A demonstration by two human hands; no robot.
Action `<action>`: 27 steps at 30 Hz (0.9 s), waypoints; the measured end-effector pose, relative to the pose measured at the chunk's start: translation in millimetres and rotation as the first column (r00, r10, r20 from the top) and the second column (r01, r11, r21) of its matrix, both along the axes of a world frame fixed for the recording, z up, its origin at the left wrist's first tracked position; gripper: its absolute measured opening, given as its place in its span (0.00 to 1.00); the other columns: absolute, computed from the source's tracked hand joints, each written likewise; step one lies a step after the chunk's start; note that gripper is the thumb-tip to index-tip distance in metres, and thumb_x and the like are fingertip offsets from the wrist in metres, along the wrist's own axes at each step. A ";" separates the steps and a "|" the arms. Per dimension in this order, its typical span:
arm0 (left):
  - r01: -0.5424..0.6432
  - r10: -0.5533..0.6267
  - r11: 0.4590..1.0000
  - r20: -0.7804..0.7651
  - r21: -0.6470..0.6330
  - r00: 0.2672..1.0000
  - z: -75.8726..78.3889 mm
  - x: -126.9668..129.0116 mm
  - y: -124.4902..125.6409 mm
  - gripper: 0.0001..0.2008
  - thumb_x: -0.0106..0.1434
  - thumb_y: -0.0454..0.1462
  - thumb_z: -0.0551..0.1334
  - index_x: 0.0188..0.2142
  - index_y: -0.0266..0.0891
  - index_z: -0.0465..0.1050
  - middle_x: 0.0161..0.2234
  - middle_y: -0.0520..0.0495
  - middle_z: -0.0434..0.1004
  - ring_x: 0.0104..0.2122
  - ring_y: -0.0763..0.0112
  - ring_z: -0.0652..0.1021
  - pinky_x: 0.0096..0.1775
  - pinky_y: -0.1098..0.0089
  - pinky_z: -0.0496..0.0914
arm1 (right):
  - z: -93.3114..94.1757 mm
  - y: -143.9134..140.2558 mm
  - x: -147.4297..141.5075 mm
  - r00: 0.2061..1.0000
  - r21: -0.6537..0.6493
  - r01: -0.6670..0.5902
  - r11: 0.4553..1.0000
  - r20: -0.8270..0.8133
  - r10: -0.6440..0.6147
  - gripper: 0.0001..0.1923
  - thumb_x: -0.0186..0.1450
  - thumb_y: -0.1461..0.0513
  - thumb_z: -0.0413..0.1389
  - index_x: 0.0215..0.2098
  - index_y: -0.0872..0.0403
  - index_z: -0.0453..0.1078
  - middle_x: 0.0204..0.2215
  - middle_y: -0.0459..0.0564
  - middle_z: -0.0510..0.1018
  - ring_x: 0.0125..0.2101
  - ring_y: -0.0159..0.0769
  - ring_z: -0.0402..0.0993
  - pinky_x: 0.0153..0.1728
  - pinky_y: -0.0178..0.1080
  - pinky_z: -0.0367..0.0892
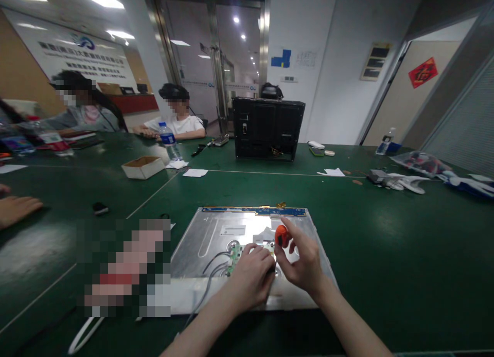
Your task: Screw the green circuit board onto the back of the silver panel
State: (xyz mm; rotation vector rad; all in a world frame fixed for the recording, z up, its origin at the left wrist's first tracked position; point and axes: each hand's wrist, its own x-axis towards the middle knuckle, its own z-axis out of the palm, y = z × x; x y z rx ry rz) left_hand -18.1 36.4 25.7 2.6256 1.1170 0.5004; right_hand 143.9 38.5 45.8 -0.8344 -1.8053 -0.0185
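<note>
A flat metal display panel lies on the table in front of me, with a blue circuit strip along its far edge. On its middle sits a small green circuit board, wired with grey cables. My right hand grips the orange handle of a screwdriver, which stands roughly upright, its shaft pointing down at the board's right end. Curled over the board, my left hand has its fingers pressed together near the shaft. Its fingertips and whatever they pinch are hidden.
Left of the panel lies a blurred-out pinkish object. Farther off are a small open box, a water bottle and a black monitor housing. Two people sit across the table; another person's hand rests at the left.
</note>
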 end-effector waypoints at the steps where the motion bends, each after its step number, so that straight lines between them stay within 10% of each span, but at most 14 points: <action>1: 0.000 0.000 1.000 0.002 0.000 1.000 0.4 0.2 -0.2 0.06 0.60 0.31 0.57 0.37 0.40 0.71 0.38 0.45 0.76 0.43 0.60 0.74 0.52 0.57 0.61 | -0.2 -0.4 0.0 1.000 0.007 0.001 1.000 -0.013 -0.001 0.30 0.63 0.67 0.52 0.63 0.53 0.54 0.34 0.50 0.76 0.23 0.30 0.70 0.21 0.33 0.68; 27: 0.005 -0.005 1.000 0.004 0.010 1.000 0.8 1.0 -1.3 0.07 0.59 0.30 0.57 0.37 0.40 0.70 0.39 0.45 0.76 0.43 0.60 0.73 0.52 0.56 0.61 | -1.0 -1.1 1.2 0.999 0.029 -0.045 0.999 -0.011 0.046 0.25 0.62 0.66 0.53 0.58 0.54 0.57 0.35 0.51 0.76 0.23 0.30 0.70 0.19 0.33 0.67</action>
